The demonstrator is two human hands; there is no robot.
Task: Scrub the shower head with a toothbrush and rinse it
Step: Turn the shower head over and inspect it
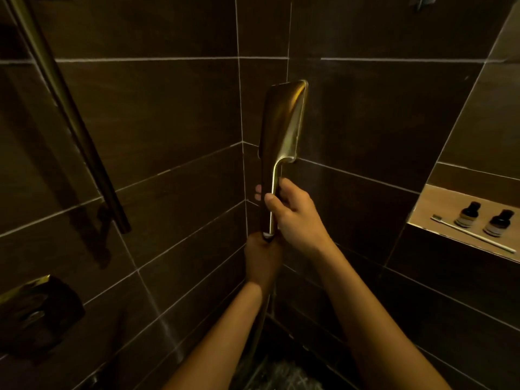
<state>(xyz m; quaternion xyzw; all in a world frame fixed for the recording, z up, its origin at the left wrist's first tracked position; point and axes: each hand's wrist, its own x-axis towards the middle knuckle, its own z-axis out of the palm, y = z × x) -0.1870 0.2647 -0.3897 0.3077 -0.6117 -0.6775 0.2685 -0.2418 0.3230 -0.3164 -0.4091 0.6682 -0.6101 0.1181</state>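
Observation:
A gold, flat rectangular shower head (282, 122) stands upright in the corner of the dark tiled shower, its back toward me and its spray face hidden. My right hand (295, 215) is wrapped around its handle. My left hand (263, 257) grips just below, at the handle's base where the hose (260, 325) joins. A white toothbrush (472, 233) lies on the wall niche shelf at the right, apart from both hands.
Two small dark bottles (484, 220) stand in the niche (439, 209) behind the toothbrush. A gold slide bar (70, 114) runs down the left wall, with a gold valve control (33, 302) below it. Dark tiled walls close in on both sides.

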